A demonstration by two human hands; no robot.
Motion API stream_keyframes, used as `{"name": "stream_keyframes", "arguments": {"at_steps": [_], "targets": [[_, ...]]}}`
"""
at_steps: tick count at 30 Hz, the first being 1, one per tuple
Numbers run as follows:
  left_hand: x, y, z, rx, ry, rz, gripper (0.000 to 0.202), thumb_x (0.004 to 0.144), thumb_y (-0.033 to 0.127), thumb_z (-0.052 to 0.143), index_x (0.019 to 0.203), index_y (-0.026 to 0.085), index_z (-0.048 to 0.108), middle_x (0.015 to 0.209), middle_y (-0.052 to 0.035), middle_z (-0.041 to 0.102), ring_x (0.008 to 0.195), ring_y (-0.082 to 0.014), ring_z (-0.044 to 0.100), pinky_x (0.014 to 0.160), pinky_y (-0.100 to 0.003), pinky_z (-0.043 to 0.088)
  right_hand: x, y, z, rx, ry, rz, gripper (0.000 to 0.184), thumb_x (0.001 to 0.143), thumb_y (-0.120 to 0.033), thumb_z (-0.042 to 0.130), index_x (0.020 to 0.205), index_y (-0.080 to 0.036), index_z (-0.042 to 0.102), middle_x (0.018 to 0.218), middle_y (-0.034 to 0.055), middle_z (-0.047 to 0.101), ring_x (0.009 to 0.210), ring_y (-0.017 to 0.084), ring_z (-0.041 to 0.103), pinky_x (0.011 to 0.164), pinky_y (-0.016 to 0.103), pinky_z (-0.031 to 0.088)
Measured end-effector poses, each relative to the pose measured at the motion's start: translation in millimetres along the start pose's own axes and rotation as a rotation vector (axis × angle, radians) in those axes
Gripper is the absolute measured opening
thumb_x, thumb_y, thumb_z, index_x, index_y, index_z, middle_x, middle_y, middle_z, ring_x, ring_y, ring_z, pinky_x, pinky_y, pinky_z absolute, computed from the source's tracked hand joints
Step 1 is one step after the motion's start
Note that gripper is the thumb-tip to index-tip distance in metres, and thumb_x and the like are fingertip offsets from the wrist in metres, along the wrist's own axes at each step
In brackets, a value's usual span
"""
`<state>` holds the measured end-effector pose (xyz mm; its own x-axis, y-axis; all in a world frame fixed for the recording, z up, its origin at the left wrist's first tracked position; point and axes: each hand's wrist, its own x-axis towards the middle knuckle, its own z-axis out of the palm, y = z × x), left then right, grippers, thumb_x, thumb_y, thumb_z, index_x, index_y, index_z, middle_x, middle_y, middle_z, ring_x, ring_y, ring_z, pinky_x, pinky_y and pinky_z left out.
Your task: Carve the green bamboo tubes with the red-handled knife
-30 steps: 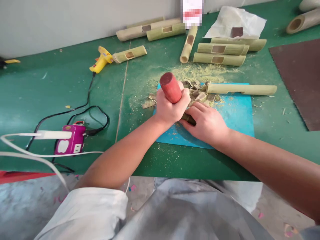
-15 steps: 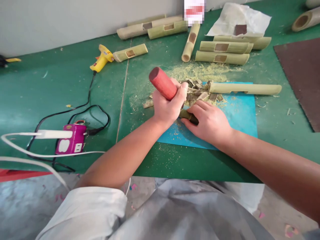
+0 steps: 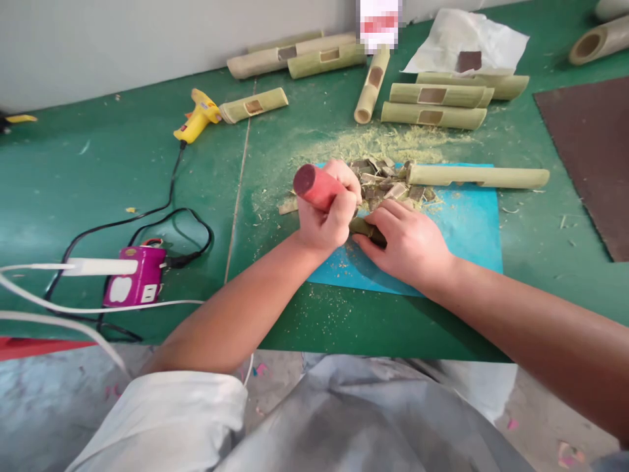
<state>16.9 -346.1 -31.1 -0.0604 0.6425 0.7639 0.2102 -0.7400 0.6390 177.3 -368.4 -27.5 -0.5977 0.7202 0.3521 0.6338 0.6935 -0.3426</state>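
Observation:
My left hand [image 3: 327, 213] is closed round a tool with a thick red cylindrical handle [image 3: 318, 187]. The handle's butt tilts up toward me; its working end is hidden beneath the fist, by the bamboo. My right hand [image 3: 410, 239] grips a short dark-green bamboo piece [image 3: 364, 228] and presses it down over a blue sheet [image 3: 472, 239]. Just beyond both hands lies a heap of bamboo chips [image 3: 388, 182]. A pale bamboo tube [image 3: 484, 176] with notches rests across the sheet behind my right hand.
Several bamboo tubes with cut windows [image 3: 433, 118] lie at the back. A yellow glue gun [image 3: 196, 121] and a purple power adapter [image 3: 135, 275] with cables sit at left. A brown mat [image 3: 590, 154] covers the right side. Sawdust [image 3: 373, 141] is scattered on the green table [image 3: 275, 314].
My left fist has tipped the red handle lower and shifted slightly left. My right hand keeps its hold on the bamboo piece. The whole view has shifted a little.

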Motion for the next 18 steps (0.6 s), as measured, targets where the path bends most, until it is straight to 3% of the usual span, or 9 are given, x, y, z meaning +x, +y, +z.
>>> {"name": "stream_keyframes", "arguments": {"at_steps": [2, 7, 14, 18], "targets": [[-0.9, -2.3, -1.1, 0.008, 0.030, 0.021, 0.043, 0.101, 0.057, 0.047, 0.074, 0.023, 0.056, 0.067, -0.0005, 0.053, 0.061, -0.0144, 0.053, 0.058, -0.033, 0.045, -0.1, -0.4, 0.3, -0.006, 0.008, -0.002, 0.024, 0.092, -0.035, 0.056, 0.080, -0.015, 0.063, 0.079, 0.0086, 0.060, 0.072, 0.019, 0.051, 0.064, 0.032, 0.039], [-2.6, -0.7, -5.9, 0.135, 0.095, 0.001, 0.023, 0.094, 0.044, 0.067, 0.085, 0.024, 0.059, 0.068, 0.0031, 0.055, 0.058, -0.0118, 0.056, 0.061, -0.031, 0.048, -0.3, -1.6, 0.6, -0.012, 0.004, -0.002, 0.024, 0.092, -0.035, 0.055, 0.080, -0.015, 0.064, 0.080, 0.0085, 0.060, 0.073, 0.019, 0.050, 0.065, 0.031, 0.039], [-3.0, -3.6, -3.9, 0.153, 0.143, -0.009, 0.030, 0.097, 0.044, 0.060, 0.077, 0.023, 0.058, 0.063, 0.0042, 0.056, 0.052, -0.0105, 0.055, 0.058, -0.030, 0.048, 0.0, -2.6, -1.7, 0.006, -0.019, 0.001, 0.025, 0.093, -0.035, 0.055, 0.081, -0.015, 0.065, 0.082, 0.0091, 0.061, 0.074, 0.019, 0.051, 0.065, 0.031, 0.039], [2.4, 0.2, 0.1, -0.010, 0.182, -0.147, 0.039, 0.093, 0.049, 0.065, 0.068, 0.022, 0.053, 0.056, 0.0050, 0.051, 0.043, -0.0084, 0.050, 0.047, -0.026, 0.040, -0.6, -3.1, -2.3, 0.035, -0.043, -0.013, 0.028, 0.095, -0.036, 0.054, 0.083, -0.014, 0.067, 0.083, 0.0097, 0.062, 0.074, 0.019, 0.052, 0.066, 0.031, 0.041]]}}
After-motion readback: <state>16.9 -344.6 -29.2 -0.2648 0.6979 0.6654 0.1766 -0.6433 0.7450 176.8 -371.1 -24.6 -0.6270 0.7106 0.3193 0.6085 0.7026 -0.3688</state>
